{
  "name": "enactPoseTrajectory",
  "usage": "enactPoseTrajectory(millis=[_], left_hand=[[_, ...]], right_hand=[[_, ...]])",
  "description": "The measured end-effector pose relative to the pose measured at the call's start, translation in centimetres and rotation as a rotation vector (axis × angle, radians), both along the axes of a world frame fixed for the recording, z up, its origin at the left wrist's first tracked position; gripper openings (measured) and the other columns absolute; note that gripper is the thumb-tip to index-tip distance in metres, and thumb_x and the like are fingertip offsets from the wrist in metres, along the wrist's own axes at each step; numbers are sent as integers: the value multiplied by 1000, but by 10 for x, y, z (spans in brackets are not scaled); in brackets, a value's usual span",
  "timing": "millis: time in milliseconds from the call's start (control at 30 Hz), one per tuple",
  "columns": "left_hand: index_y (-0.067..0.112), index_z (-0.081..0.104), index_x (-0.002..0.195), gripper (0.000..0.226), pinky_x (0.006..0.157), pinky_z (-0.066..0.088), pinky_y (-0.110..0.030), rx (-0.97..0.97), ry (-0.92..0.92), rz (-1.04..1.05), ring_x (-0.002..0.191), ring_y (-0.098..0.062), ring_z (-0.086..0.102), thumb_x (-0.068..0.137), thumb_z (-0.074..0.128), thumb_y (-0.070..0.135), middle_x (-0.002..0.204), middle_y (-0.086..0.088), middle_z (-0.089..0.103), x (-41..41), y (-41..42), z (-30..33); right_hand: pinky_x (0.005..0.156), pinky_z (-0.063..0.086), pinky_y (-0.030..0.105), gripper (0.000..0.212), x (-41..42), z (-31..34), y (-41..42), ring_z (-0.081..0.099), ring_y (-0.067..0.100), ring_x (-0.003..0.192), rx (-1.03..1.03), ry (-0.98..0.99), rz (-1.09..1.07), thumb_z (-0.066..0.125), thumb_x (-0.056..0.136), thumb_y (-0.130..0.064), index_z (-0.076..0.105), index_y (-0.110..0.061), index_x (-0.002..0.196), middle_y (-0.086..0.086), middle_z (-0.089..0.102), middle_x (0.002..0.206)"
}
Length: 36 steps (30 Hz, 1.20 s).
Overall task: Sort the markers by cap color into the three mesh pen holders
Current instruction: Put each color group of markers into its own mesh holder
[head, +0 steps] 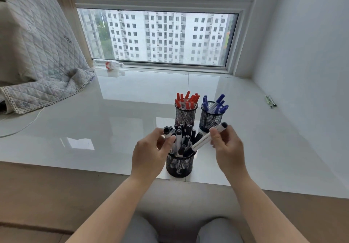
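Your knees sit at the bottom of the view, and both forearms reach up from them to the nearest mesh holder (180,165), which stands close to the sill's front edge so everything is within easy reach. Your right hand (227,146) pinches a black-capped marker (207,138) along its white barrel, cap end pointing to about 1 o'clock and the lower end already dipping among the black markers (184,139) in that holder; the slant probably lets the barrel slip down between its crowded neighbours instead of jamming on their caps. Your left hand (151,150) is closed with thumb and fingertips around another black-capped marker (167,132) at the holder's 10 o'clock side, seemingly to steady the bunch or nudge it aside and make room. Beyond, at 12 o'clock from the black holder, the red holder (186,114) carries the red-capped markers (187,100), and at about 1 o'clock the blue holder (211,119) carries the blue-capped markers (215,104); the two stand just beside each other, apart from the near one. Each color looks grouped on its own, so I judge the sort to be nearly finished. Farther out on the glossy white sill (113,114), a few loose pens (271,101) lie at 2 o'clock near the wall, a plastic bottle (111,65) lies by the window at 11 o'clock, and a quilted blanket (43,69) drapes over the left.
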<state>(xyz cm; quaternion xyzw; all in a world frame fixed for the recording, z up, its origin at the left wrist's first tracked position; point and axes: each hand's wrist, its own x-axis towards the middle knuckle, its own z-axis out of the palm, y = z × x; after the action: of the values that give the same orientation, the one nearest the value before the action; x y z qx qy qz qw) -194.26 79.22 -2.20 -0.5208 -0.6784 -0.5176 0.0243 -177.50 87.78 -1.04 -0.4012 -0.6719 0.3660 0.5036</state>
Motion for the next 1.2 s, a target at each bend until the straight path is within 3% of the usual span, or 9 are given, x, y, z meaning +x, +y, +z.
enactPoseTrajectory(millis=[133,267,433,533,633,767,867,1000,1200], left_hand=[[27,53,77,16,53,35,-4,174,-112,57,56,1,53,85,54,41,54,16,53,-4,-5,14],[30,51,72,19,54,38,-6,240,-428,119,56,0,53,92,54,32,56,18,58,-7,-9,14],[24,54,72,20,56,44,-17,246,-916,118,55,0,54,92,53,26,54,14,59,-10,-16,7],[18,58,73,18,52,48,-20,256,-1331,-94,53,-5,56,90,52,17,57,7,62,-8,-19,3],[15,58,75,17,51,52,-19,243,-1501,-250,52,-5,60,90,50,15,62,3,66,-7,-20,0],[16,56,79,11,55,54,-21,240,-1493,-339,59,-6,65,89,51,16,71,1,70,-8,-20,-5],[19,58,86,10,56,55,-21,229,-1443,-384,64,-5,66,78,58,24,77,2,72,-7,-19,-6],[19,65,98,23,58,54,-20,166,-1386,-402,72,-3,67,77,57,24,83,5,73,-3,-17,-9],[22,64,93,15,59,48,-21,112,-1261,-305,64,-2,55,90,50,23,65,11,59,7,-12,-12]], right_hand=[[54,45,22,18,12,10,8,51,8,50,-167,341,-97,53,93,-25,54,-21,75,-7,57,54],[57,53,21,10,18,12,9,63,11,58,-478,714,22,54,91,-17,56,-17,82,0,68,63],[64,57,22,6,14,5,3,70,12,72,-695,913,316,54,85,-6,54,-12,87,5,73,78],[65,57,24,22,9,2,-1,68,14,76,-643,821,385,60,77,-8,54,-16,96,5,72,88],[70,55,24,26,2,-3,-3,66,17,86,-525,544,276,57,85,2,52,-19,99,4,70,91],[70,51,26,19,-4,-9,-4,65,23,90,-378,250,158,57,87,-1,52,-19,90,3,69,87],[73,51,26,15,-8,-13,-7,65,12,82,-276,84,146,57,89,-8,56,-23,85,-3,68,82],[61,40,4,18,-15,-17,-10,57,-9,66,-165,-117,139,61,85,-13,59,-28,78,-13,64,76],[60,41,1,32,-20,-13,-11,58,-6,67,-42,-33,55,65,81,-6,51,-34,87,-11,63,73]])
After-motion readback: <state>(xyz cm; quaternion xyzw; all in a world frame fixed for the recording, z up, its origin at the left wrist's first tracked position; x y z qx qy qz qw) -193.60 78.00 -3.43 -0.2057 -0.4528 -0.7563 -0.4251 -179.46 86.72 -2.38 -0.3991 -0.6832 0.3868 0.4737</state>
